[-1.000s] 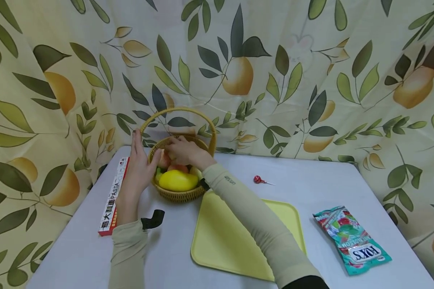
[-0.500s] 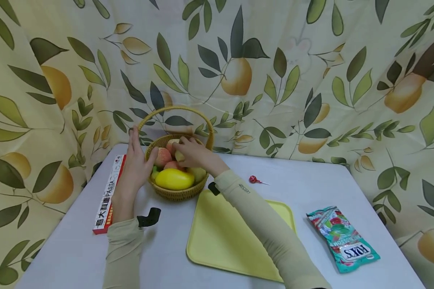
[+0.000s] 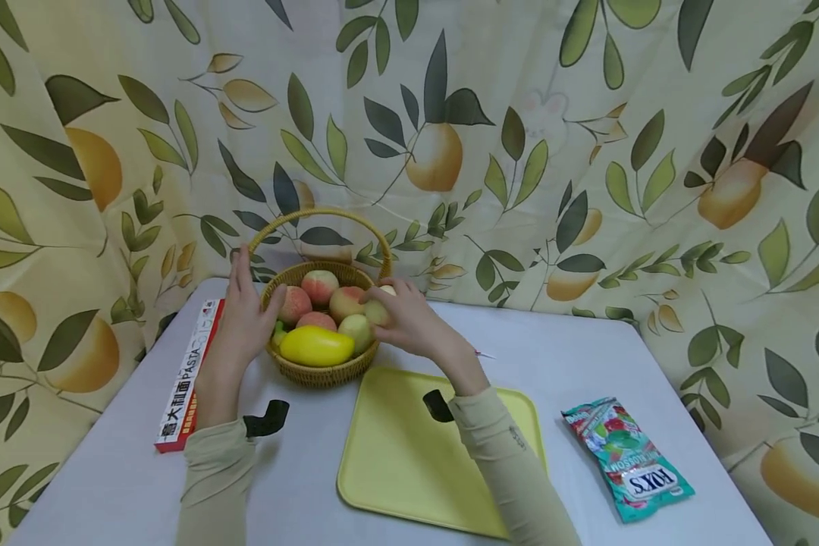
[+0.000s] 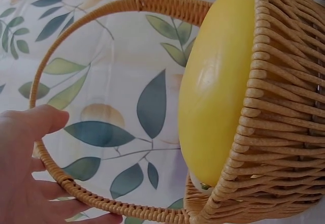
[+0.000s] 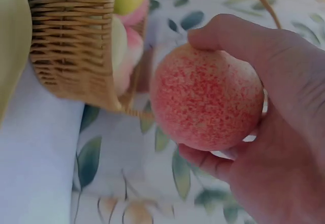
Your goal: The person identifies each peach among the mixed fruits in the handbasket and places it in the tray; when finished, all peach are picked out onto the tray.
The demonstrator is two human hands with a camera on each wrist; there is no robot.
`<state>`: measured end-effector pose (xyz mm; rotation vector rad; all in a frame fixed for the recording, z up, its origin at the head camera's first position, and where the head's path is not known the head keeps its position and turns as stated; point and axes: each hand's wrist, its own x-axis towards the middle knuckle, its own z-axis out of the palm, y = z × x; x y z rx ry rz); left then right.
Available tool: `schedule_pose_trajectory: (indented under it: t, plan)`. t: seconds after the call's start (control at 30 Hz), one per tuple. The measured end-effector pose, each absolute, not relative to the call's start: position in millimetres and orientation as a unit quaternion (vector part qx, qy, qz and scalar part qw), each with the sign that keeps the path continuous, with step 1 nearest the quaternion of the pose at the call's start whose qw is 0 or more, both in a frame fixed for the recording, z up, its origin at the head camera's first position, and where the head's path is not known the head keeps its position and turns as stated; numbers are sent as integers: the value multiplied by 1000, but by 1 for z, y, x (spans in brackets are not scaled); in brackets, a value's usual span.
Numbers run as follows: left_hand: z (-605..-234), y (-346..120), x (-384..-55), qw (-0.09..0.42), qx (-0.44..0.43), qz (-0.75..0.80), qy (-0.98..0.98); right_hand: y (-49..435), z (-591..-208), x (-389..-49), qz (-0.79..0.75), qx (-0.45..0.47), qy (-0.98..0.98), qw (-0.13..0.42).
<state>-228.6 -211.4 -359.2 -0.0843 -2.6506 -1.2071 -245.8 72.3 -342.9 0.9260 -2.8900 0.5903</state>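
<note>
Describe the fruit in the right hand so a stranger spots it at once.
On the white table, find the wicker basket, then the right hand beside it. That hand grips a round peach-like fruit. Its skin is speckled pinkish red, and unlike the fruits lying in the basket, it alone is held.

Handle (image 3: 321,211) arches above basket (image 3: 317,375); free gap between tray (image 3: 399,470) and candy bag (image 3: 624,455).
</note>
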Motion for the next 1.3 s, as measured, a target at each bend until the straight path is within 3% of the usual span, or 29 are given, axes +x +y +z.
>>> schedule_pose_trajectory:
  t: [0.17, 0.37, 0.57, 0.83, 1.3]
  plan:
    - [-360, -212, -228, 118, -35, -410, -904, 104, -349, -216, 247, 257, -934, 38]
    - [-358, -214, -228, 118, -41, -401, -908, 127, -357, -195, 278, 215, -936, 17]
    - [-355, -216, -233, 127, -41, -390, -911, 135, -363, -193, 286, 210, -934, 29]
    - [-361, -212, -231, 128, -38, -399, -907, 142, -380, -194, 274, 236, -932, -35]
    - [-360, -211, -230, 125, -38, -399, -908, 148, -382, -194, 278, 245, -927, -49]
